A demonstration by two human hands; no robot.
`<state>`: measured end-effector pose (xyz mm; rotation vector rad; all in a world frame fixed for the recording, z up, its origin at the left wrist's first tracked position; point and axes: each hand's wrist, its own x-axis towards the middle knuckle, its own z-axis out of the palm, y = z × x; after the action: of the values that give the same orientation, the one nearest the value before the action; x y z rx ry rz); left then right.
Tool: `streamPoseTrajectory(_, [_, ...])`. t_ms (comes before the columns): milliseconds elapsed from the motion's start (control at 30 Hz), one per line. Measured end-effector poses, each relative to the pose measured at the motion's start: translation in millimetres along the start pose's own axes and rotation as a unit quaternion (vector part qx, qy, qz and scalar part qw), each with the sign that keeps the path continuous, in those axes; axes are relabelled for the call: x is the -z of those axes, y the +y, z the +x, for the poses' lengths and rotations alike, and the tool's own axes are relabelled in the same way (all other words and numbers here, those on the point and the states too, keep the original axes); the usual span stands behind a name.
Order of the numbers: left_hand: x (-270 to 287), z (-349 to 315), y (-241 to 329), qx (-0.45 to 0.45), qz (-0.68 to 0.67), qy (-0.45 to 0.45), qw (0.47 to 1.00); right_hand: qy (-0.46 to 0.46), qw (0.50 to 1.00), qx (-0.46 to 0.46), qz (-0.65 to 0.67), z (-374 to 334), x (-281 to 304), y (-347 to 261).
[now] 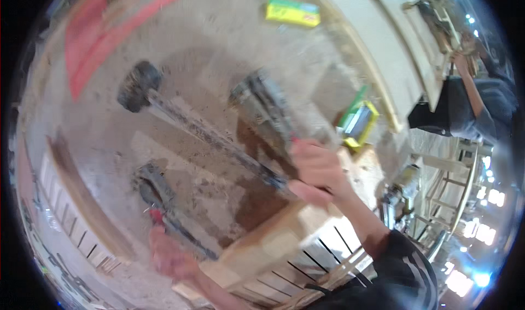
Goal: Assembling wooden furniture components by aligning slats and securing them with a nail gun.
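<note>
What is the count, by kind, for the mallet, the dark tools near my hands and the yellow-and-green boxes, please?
Long-handled mallet: 1
Dark tools, blurred, one near the left hand, one near the right hand: 2
Yellow-and-green boxes: 2
Total: 5

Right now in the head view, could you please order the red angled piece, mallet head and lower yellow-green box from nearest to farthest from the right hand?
1. Lower yellow-green box, just above, rightward
2. Mallet head, upper left
3. Red angled piece, far upper left
</note>
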<state>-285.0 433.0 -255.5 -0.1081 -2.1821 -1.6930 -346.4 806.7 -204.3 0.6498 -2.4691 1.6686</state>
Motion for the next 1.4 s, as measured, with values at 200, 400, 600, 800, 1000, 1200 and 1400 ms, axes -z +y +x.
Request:
streamPoseTrajectory(200, [22, -3, 178, 0.108, 0.196, -0.048, 0.974, 0.189, 0.939, -0.269, -0.097, -73, 78, -87])
streamPoseTrajectory(400, [194, -203, 196, 0.199, 0.444, -0.14, 0.863, 0.057, 0.744, -0.572, -0.34, -343, 206, -78])
streamPoseTrajectory(600, [204, -277, 159, 0.378, 0.381, -0.116, 0.836, 0.041, 0.768, -0.575, 0.28, -353, 209, -73])
streamPoseTrajectory(800, [189, -278, 182, 0.36, 0.24, 0.033, 0.901, 0.142, 0.722, -0.575, 0.359, -259, 122, -176])
streamPoseTrajectory(1000, [189, -283, 171, 0.336, 0.237, 0.097, 0.906, 0.043, 0.809, -0.566, 0.15, -226, 73, -185])
streamPoseTrajectory(1200, [187, -282, 173, 0.341, 0.235, 0.121, 0.902, 0.038, 0.801, -0.583, 0.128, -222, 60, -190])
streamPoseTrajectory(1400, [187, -279, 178, 0.342, 0.232, 0.125, 0.902, 0.002, 0.827, -0.556, 0.075, -213, 44, -203])
